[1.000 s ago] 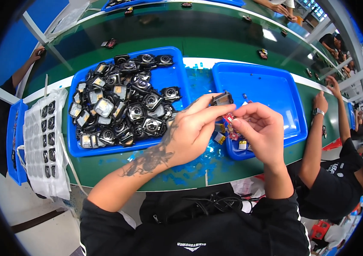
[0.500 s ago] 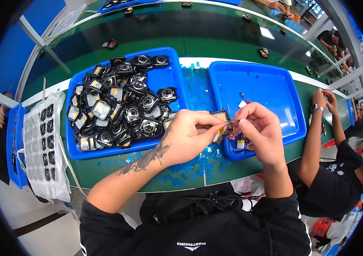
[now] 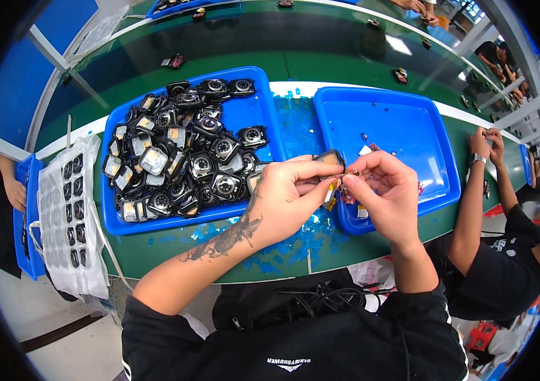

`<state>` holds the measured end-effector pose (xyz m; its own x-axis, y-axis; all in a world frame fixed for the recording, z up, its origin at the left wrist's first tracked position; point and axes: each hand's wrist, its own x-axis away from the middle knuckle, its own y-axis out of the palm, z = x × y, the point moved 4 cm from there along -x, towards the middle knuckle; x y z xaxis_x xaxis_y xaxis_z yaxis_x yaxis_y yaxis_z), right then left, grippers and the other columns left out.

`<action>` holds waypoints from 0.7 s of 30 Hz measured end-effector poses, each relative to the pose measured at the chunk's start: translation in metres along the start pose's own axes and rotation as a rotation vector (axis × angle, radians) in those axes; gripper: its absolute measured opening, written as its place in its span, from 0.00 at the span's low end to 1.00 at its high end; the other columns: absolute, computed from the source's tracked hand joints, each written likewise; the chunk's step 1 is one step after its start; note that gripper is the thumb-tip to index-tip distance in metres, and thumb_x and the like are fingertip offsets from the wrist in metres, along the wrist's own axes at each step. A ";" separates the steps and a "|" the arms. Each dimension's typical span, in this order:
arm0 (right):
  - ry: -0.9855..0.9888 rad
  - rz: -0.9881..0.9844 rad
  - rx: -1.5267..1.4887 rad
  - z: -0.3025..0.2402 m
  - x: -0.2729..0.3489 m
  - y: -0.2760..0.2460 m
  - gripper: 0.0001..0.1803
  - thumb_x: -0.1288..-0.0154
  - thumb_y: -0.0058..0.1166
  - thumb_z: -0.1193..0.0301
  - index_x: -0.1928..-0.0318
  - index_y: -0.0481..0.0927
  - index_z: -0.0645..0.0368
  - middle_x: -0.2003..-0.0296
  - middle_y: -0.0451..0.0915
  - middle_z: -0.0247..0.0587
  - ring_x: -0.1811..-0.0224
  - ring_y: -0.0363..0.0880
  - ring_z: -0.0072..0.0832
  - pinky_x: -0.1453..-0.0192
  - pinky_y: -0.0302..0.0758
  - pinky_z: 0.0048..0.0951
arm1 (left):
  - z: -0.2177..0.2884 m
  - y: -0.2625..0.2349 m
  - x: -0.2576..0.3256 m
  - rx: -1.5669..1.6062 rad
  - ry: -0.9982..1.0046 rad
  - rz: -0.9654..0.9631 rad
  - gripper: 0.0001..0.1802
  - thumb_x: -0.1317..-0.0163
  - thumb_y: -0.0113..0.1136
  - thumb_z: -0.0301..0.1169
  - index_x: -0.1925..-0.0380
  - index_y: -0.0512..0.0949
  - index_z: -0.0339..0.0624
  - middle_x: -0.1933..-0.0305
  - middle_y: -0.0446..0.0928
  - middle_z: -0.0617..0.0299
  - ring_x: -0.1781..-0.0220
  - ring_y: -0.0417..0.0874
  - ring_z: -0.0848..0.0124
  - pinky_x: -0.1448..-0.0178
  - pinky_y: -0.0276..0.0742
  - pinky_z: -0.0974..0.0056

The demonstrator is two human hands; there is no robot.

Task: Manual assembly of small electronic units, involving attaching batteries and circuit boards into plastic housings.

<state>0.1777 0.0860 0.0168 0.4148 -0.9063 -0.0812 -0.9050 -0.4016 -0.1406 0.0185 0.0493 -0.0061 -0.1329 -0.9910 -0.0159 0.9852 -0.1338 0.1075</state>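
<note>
Head view first, starting nearest: our two forearms rise from the lower edge in black sleeves, over a black bag with cables (image 3: 301, 305) in our lap. Our left hand (image 3: 286, 200) and right hand (image 3: 387, 190) meet above the green table (image 3: 155, 251), close to its near edge. The left fingers are pinched shut on a small dark square module (image 3: 328, 157), held at its 12 o'clock; the right fingertips (image 3: 352, 181) are closed on a tiny part at the module's edge, where small yellowish bits show, though we cannot tell just what they grip. We judge that the step in hand is picking a small piece or film off the module, held just over the near left corner of the right blue tray (image 3: 435, 136). Next, by our reckoning, comes a steady pull with the right fingers while the left keeps the module from twisting, with care not to tear the yellowish bits. Blue scraps (image 3: 295, 244) litter the table under our hands and between the trays. At 9 o'clock from the hands sits the left blue tray (image 3: 254, 108), heaped with dark modules (image 3: 181, 159); the right tray holds only a few small bits. Farther at 9 o'clock a white bag of moulded trays (image 3: 70, 216) hangs at the table edge. At 3 o'clock another person's arm (image 3: 476, 203) reaches toward the table, and more small parts lie on the far green surface toward 12 o'clock.
</note>
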 end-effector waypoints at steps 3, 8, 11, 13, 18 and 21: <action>-0.037 0.102 -0.020 0.000 -0.001 0.004 0.13 0.42 0.64 0.81 0.58 0.75 0.65 0.67 0.78 0.34 0.66 0.79 0.16 0.62 0.76 0.15 | 0.001 0.001 0.001 0.128 0.054 0.039 0.14 0.36 0.56 0.18 0.50 0.79 0.31 0.52 0.77 0.57 0.53 0.83 0.72 0.52 0.80 0.73; -0.215 0.145 0.159 -0.001 -0.001 0.005 0.14 0.44 0.65 0.82 0.59 0.75 0.64 0.67 0.78 0.35 0.67 0.79 0.18 0.64 0.75 0.16 | 0.003 0.002 0.001 0.140 0.097 0.011 0.20 0.36 0.52 0.15 0.44 0.75 0.33 0.43 0.76 0.54 0.43 0.79 0.69 0.38 0.76 0.68; -0.270 0.166 0.233 0.001 0.001 0.006 0.16 0.45 0.65 0.82 0.56 0.75 0.64 0.65 0.78 0.36 0.66 0.79 0.19 0.64 0.76 0.17 | 0.007 0.005 0.001 0.150 0.122 0.021 0.22 0.36 0.51 0.14 0.41 0.74 0.35 0.44 0.77 0.54 0.43 0.79 0.69 0.38 0.76 0.68; -0.277 0.167 0.249 -0.002 0.001 0.007 0.18 0.45 0.65 0.82 0.54 0.74 0.64 0.64 0.77 0.36 0.65 0.79 0.19 0.64 0.76 0.17 | 0.007 0.006 0.002 0.146 0.165 0.040 0.23 0.36 0.51 0.14 0.40 0.73 0.36 0.45 0.77 0.54 0.43 0.79 0.70 0.39 0.76 0.68; -0.170 0.076 0.235 -0.011 -0.007 0.010 0.26 0.44 0.63 0.82 0.44 0.71 0.60 0.59 0.75 0.34 0.60 0.76 0.19 0.62 0.76 0.18 | 0.010 0.004 0.003 0.255 0.136 0.058 0.29 0.36 0.51 0.14 0.34 0.65 0.39 0.45 0.77 0.52 0.45 0.79 0.72 0.41 0.77 0.69; -0.128 -0.008 0.236 -0.015 -0.010 0.017 0.26 0.42 0.61 0.82 0.43 0.70 0.60 0.61 0.76 0.34 0.61 0.76 0.17 0.61 0.75 0.16 | 0.008 -0.001 0.006 0.279 0.134 0.084 0.28 0.36 0.51 0.14 0.36 0.64 0.38 0.46 0.78 0.51 0.45 0.79 0.72 0.42 0.77 0.69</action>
<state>0.1565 0.0867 0.0302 0.4441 -0.8732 -0.2007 -0.8606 -0.3535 -0.3666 0.0161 0.0438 0.0016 -0.0190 -0.9921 -0.1241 0.9217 -0.0655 0.3824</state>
